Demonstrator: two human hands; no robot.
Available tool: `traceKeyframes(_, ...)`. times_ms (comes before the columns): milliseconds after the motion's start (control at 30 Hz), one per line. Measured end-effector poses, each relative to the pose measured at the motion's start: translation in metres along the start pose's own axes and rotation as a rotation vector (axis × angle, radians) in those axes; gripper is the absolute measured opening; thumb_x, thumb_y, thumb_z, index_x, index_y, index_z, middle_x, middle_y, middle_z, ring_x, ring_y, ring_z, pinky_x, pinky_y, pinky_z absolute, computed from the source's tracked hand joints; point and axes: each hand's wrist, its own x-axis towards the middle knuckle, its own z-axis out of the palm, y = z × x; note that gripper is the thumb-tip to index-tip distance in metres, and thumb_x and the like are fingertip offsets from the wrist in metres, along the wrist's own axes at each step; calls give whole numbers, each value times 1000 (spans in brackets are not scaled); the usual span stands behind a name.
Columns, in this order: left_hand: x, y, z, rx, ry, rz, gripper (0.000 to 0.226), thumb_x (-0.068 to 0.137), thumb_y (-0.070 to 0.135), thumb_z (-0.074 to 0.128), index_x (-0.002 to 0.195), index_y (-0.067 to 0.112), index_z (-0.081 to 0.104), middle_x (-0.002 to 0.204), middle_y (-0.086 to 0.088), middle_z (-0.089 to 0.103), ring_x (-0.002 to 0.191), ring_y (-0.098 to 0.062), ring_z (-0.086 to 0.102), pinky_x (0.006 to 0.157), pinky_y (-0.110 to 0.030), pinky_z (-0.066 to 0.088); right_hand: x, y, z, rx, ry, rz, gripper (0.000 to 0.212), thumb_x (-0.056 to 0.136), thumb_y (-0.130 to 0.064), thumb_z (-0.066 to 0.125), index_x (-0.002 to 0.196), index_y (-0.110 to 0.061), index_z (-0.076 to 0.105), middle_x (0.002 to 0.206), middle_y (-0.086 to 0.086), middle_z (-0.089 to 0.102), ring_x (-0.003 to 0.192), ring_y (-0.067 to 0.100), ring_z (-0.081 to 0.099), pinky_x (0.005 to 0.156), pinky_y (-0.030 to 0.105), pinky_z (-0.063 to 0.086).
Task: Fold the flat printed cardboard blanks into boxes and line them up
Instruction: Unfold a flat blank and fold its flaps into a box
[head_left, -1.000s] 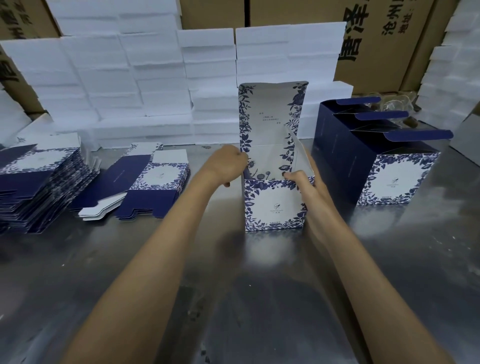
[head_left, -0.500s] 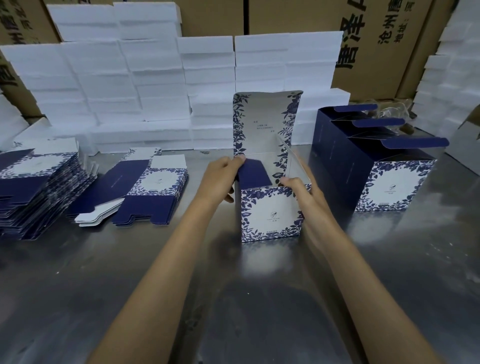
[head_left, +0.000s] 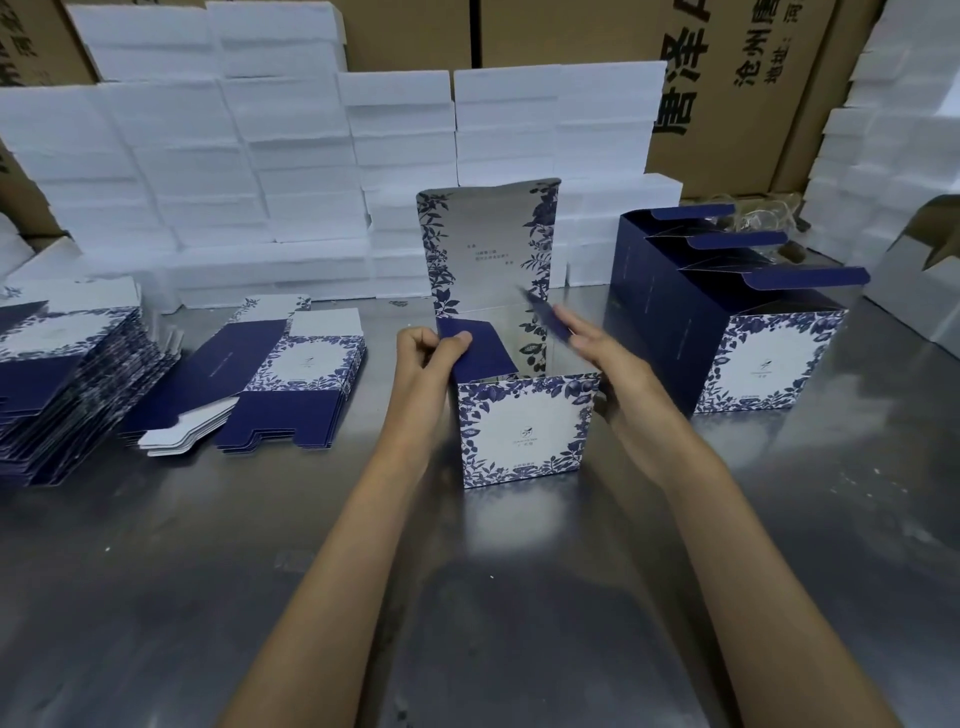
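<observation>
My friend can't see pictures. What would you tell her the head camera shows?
A person's left hand pinches a dark blue side flap of an open blue-and-white flowered cardboard box on a shiny metal table, while the right hand reaches for the other flap. Flat blanks lie left; finished boxes stand right.

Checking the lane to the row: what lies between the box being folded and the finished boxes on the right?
In the head view, only the right hand and bare metal table lie between the box being folded and the finished boxes.

Large black Chinese characters, apparently including 沧州 and 地址, run down brown shipping cartons (head_left: 727, 78); box (head_left: 524, 431) print illegible.
</observation>
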Motion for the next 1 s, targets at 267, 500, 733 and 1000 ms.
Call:
traceKeyframes(267, -3, -1, -6, -45, 13, -19, 22, 95, 16, 63, 101, 20, 42, 100, -7, 58, 80, -12, 61, 65, -19, 51, 10, -35, -12, -325, 13, 208, 34, 82, -43, 79, 101, -20, 62, 97, -7, 71, 78, 3, 70, 62, 21, 55)
traceKeyframes(500, 4, -6, -15, -56, -18, -53, 26, 91, 21, 68, 106, 23, 47, 102, -5, 67, 81, -13, 68, 73, -28, 52, 19, -59, -15, -690, -243, 232, 52, 103, -35, 55, 58, -19, 36, 45, -3, 37, 38, 11, 37, 53, 26, 39)
traceKeyframes(733, 7, -7, -19, -83, -25, -77, 36, 74, 31, 75, 101, 27, 51, 98, -3, 68, 83, -15, 68, 78, -35, 51, 20, -57, -14, -665, -238, 255, 58, 102, -40, 56, 53, -21, 31, 45, -3, 31, 38, 14, 28, 41, 22, 30)
traceKeyframes(1000, 11, -12, -20, -116, -41, -81, 42, 66, 35, 80, 99, 29, 54, 97, -3, 71, 89, -21, 69, 92, -46, 52, 31, -47, -12, -624, -166, 207, 56, 105, -30, 51, 55, -22, 29, 45, -5, 26, 39, 13, 22, 40, 20, 24)
